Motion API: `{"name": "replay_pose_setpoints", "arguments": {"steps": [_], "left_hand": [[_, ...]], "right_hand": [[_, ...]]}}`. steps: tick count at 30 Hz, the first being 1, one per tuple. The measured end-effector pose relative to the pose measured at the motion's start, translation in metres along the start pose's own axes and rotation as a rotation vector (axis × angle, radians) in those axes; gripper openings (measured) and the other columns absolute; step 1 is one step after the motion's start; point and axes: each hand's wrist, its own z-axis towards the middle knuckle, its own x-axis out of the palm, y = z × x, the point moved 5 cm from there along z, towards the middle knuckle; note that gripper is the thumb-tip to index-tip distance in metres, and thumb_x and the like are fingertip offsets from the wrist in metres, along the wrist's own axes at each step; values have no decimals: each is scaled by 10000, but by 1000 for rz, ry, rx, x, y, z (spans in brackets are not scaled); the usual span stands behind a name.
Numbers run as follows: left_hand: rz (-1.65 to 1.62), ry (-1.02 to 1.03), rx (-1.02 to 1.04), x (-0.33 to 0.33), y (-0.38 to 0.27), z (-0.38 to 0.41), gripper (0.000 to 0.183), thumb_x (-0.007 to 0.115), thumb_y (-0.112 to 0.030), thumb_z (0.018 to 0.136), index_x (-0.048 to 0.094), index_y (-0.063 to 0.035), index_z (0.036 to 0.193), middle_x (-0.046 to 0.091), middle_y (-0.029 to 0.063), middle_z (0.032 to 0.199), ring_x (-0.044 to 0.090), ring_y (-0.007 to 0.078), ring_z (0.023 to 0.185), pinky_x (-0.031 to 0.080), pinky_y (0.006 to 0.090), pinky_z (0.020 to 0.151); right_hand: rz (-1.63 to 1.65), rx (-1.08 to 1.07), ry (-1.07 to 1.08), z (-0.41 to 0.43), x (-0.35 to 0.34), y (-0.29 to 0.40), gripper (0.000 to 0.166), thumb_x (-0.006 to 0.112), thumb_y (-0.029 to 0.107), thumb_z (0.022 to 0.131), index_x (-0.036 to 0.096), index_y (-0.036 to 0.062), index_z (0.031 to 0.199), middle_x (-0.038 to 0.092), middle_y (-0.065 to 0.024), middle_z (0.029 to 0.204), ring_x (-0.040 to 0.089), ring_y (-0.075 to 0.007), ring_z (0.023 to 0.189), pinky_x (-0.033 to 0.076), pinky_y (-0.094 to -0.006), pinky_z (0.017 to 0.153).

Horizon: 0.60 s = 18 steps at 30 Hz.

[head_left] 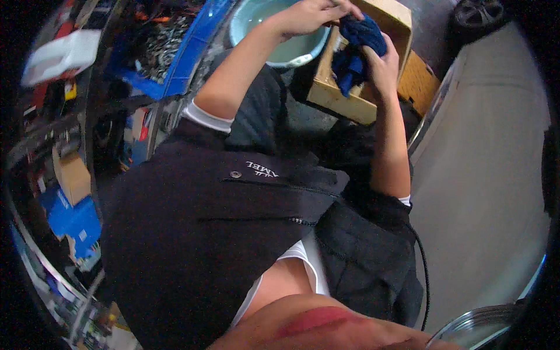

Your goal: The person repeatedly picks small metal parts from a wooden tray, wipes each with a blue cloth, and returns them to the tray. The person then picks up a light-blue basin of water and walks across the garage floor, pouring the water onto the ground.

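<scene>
A bunched dark blue cloth (365,35) is held between my two hands near the top of the view, over an open wooden box (343,103). My right hand (385,70) grips its right side, with the thumb across it and a loose end hanging below. At its upper left, the bent fingers of my left hand (317,17) meet the cloth; whether they also hold a small object cannot be made out. Below my left forearm stands a light blue basin (302,60) of cloudy liquid. Anything inside the cloth is hidden.
To the left, a blue bin (177,65) holds many small metal parts, beside a white plastic container (63,57) and cluttered shelving. A cardboard box (74,177) is lower left. A wheel (477,15) stands at the upper right, near a large grey surface (485,175).
</scene>
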Motion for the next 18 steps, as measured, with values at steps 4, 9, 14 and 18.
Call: {"name": "replay_pose_setpoints", "arguments": {"steps": [4,9,14,18], "left_hand": [[-53,-514,-195,-102,35,-122,356,495,-330,1079,633,-26,1202,676,117,1230,705,241,1054,556,367,956],[743,-833,-515,-248,78,-250,307,558,-268,1004,698,-63,1185,671,113,1279,675,241,1011,540,359,838],[721,-869,-1141,-369,118,-358,650,460,-626,957,691,-85,1234,701,205,1191,650,369,1151,477,452,1011],[1345,-566,-932,-334,89,-265,627,538,-614,938,644,-139,1333,689,202,1237,643,382,1173,488,462,997]], "right_hand": [[-142,158,40,-6,-9,-19,484,752,184,819,618,33,1260,721,-146,1102,695,-246,997,523,-360,916],[-382,112,51,15,-8,-48,703,794,273,792,461,86,1382,690,-219,1173,693,-365,1078,534,-436,945],[-495,162,136,-1,3,-39,741,802,327,804,397,88,1376,684,-271,1140,680,-435,1069,542,-476,929],[-513,138,325,-12,6,-44,613,794,300,799,563,52,1309,688,-256,1159,672,-404,1101,542,-451,940]]}}
